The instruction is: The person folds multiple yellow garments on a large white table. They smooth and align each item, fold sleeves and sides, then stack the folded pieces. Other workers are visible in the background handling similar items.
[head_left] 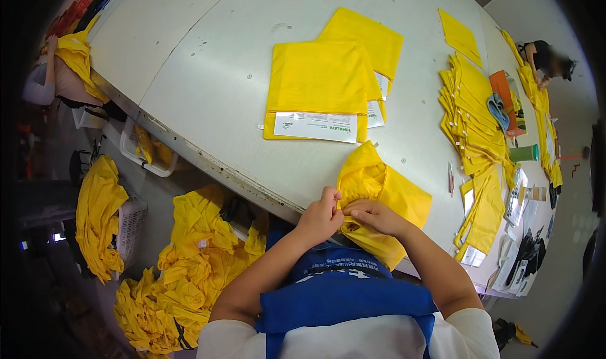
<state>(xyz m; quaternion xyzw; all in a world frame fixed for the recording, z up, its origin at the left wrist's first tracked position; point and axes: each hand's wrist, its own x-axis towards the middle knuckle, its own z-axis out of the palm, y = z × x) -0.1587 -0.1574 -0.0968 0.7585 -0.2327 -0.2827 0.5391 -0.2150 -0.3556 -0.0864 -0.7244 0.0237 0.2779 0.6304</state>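
One pale table (208, 106) bears, at its near edge, a yellow fabric piece (406, 200) (crumpled towards the hands). There the right hand (377, 218) lies half-curled on the fabric, grip impossible to tell; the left hand (320, 219), nearly fisted, pinches its rim.

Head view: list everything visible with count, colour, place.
table: one, pale grey, centre
handled cloth: one, yellow, near table edge
folded pieces: at least two, yellow, centre
printed sheets: several, white, centre
fanned stack: one, yellow, right
flat piece: one, yellow, upper right
open box: one, orange, right
bundled cloth: one, blue, beside box
cylinder: one, green, right
slim tool: one, reddish, right
assorted items: several, black and white, lower right
cloth heap: one, yellow, lower left
basket: one, white, left, partly covered
bin: one, white, left
co-workers: two, light and dark clothes, opposite edges
apron: one, blue, bottom centre
left hand: one, bare, on handled cloth
right hand: one, bare, on handled cloth
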